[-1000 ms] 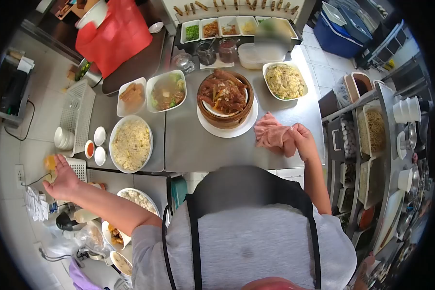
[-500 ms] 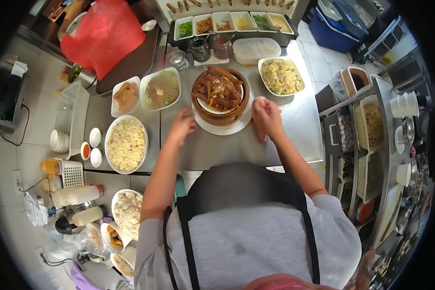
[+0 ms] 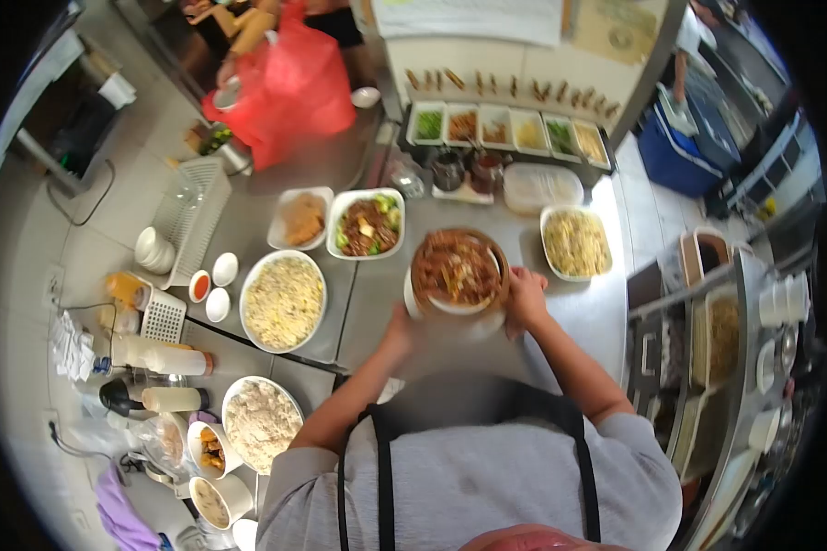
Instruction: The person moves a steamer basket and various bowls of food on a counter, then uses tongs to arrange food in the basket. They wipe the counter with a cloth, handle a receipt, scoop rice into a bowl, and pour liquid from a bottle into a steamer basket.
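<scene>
Between both hands sits the round brown bamboo steamer of reddish-brown food (image 3: 457, 268); right hand (image 3: 527, 298) curls narrow against its side, left hand (image 3: 398, 332) blurred, opening can't tell.

The round brown bamboo steamer (image 3: 495, 303), open and upright on a round white plate (image 3: 411, 292) between the two hands, bears a white bowl (image 3: 452, 306) filled with glossy reddish-brown food pieces (image 3: 458, 266) under paler bits.
</scene>
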Available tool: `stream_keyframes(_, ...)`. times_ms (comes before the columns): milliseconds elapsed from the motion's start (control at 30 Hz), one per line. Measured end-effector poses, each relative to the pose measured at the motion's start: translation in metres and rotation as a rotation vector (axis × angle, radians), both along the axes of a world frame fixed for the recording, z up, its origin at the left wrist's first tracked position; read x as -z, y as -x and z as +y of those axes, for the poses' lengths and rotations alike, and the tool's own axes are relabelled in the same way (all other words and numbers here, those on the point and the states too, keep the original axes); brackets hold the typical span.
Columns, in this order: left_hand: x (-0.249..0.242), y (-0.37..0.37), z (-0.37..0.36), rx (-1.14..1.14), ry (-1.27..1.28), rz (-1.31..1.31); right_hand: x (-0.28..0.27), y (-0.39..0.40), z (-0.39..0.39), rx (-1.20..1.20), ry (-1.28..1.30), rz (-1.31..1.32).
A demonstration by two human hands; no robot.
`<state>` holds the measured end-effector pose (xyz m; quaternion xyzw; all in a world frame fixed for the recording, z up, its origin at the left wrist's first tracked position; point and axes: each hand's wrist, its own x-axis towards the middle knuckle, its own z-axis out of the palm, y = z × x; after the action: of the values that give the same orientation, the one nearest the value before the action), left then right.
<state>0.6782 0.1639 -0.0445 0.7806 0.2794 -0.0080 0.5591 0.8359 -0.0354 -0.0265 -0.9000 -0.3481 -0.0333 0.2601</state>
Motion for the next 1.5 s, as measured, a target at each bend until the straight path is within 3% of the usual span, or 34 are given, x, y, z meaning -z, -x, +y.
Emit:
stream_keyframes(100,-0.03,0.009,0.006,0.039,0.165,0.057,-0.009,-0.012,0.008,-0.125,0.026,0.078)
stream_keyframes(133,0.028,0.007,0.028,0.02,0.041,0.08,-0.009,-0.016,0.01,-0.163,0.021,0.112)
stream_keyframes(200,0.05,0.001,0.043,-0.043,-0.111,0.057,-0.005,-0.022,0.013,-0.21,0.032,0.152)
stream_keyframes(433,0.013,-0.013,0.052,0.012,-0.086,0.019,-0.017,-0.013,0.011,-0.211,0.13,0.126)
stream_keyframes(500,0.031,-0.013,0.055,0.019,-0.116,-0.019,-0.01,0.001,0.0,-0.149,0.101,0.192)
stream_keyframes(567,0.081,-0.017,0.063,0.011,-0.217,-0.173,-0.002,0.025,-0.018,-0.128,0.092,-0.041)
stream_keyframes(633,0.111,-0.018,0.063,-0.019,-0.262,-0.279,0.0,0.046,-0.028,-0.152,0.005,-0.113)
stream_keyframes(767,0.049,0.001,0.03,-0.151,-0.074,0.002,-0.014,0.056,-0.025,-0.149,0.001,-0.12)
stream_keyframes(933,-0.019,0.021,-0.013,-0.316,0.125,-0.085,0.01,-0.004,0.0,-0.283,-0.055,-0.182)
stream_keyframes(1100,-0.001,0.021,-0.037,-0.497,0.248,-0.197,0.002,-0.035,0.023,-0.333,-0.025,-0.137)
stream_keyframes(1300,0.038,0.03,-0.032,-0.415,0.147,-0.234,-0.004,0.006,-0.001,-0.248,-0.144,-0.162)
stream_keyframes(1333,0.029,0.035,-0.036,-0.433,0.199,-0.215,-0.004,0.013,-0.007,-0.247,-0.157,-0.197)
stream_keyframes(1400,-0.036,0.052,-0.057,-0.527,0.43,-0.123,-0.004,0.024,-0.018,-0.238,-0.147,-0.219)
stream_keyframes(1500,-0.009,0.088,-0.068,-0.302,0.475,-0.015,0.005,0.026,-0.024,-0.241,-0.199,-0.259)
